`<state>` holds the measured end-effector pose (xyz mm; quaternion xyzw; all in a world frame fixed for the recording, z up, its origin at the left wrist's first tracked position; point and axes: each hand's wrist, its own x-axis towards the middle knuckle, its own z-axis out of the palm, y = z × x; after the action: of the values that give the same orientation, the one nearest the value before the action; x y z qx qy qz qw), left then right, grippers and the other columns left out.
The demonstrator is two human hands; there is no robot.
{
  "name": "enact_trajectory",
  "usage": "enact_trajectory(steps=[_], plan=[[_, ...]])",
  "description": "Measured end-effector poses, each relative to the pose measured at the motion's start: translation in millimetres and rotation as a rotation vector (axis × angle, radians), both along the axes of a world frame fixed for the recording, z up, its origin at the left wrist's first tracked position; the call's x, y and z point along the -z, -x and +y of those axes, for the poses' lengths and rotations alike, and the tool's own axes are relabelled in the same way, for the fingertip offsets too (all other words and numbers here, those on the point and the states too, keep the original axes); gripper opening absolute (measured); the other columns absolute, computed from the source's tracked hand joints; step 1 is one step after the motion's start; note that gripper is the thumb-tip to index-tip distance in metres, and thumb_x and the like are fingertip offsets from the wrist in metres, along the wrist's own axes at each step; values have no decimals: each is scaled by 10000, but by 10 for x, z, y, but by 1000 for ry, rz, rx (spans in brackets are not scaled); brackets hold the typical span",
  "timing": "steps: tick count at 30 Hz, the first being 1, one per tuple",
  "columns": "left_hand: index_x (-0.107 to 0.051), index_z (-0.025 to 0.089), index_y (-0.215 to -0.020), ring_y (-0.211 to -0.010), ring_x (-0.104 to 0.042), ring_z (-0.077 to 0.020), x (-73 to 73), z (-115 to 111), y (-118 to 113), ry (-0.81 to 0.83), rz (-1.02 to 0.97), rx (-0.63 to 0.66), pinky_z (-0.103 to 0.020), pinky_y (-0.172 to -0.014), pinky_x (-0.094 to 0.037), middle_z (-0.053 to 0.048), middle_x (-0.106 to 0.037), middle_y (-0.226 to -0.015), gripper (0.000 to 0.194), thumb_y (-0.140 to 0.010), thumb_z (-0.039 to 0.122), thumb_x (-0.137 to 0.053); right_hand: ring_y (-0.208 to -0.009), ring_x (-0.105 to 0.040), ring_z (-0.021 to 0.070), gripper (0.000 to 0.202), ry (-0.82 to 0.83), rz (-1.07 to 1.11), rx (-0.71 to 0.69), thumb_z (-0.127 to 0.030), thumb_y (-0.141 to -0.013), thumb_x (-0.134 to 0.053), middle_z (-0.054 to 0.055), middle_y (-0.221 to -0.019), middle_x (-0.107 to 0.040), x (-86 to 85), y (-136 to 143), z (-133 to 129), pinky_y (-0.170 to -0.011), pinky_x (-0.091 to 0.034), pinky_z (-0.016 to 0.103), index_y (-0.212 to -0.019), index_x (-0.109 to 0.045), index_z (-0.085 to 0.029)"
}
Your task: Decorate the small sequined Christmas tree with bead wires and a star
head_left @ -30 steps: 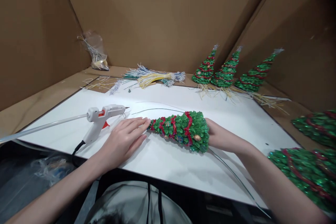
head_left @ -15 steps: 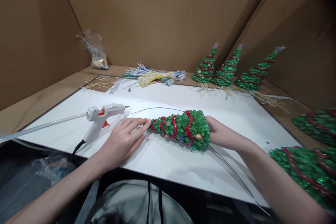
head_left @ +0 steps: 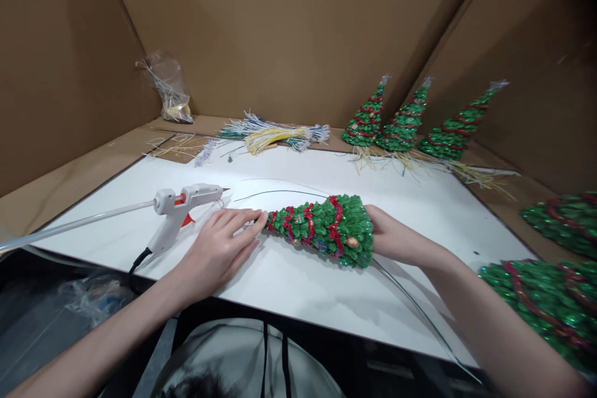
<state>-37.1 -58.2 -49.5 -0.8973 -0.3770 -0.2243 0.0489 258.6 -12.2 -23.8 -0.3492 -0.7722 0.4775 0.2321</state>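
Observation:
A small green Christmas tree (head_left: 317,230) with red garland and small ornaments lies on its side over the white board, its tip pointing left. My left hand (head_left: 228,239) is closed on the tip, its fingertips together there. At the wide base is my right hand (head_left: 387,236), reaching into or behind it, so its fingers are hidden. A thin dark wire (head_left: 284,192) curves over the board behind the tree. Another green wire (head_left: 424,314) runs from near the base to the board's front edge.
A white glue gun (head_left: 175,214) with a long glue stick lies left of my left hand. Bundled wire stems (head_left: 280,135) and a plastic bag (head_left: 172,90) are at the back. Three decorated trees (head_left: 403,121) stand back right; more green trees (head_left: 545,305) are at the right edge.

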Motion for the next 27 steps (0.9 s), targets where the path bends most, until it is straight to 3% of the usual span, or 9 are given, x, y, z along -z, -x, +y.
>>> enact_trajectory(steps=[13,27], plan=[[-526,151,-1267,-1064,-533,-256,0,-6,2,0,7,5,-434,-905,-397,-137,-588,-1221,356,-921,146,-442,-803,-617,241,386,-45,-7,9,-483,-716,-677,59,-848,-687,43,-30,17,-710,-518,306,-903,-701,-145],[-534,155,-1267,-1042,-544,-253,-6,-5,-14,-3,-7,-3,-432,-898,-402,-132,-602,-1213,357,-920,152,-450,-841,-609,233,334,-21,-15,13,-419,-722,-691,62,-927,-675,41,-39,12,-737,-511,299,-919,-678,-150]])
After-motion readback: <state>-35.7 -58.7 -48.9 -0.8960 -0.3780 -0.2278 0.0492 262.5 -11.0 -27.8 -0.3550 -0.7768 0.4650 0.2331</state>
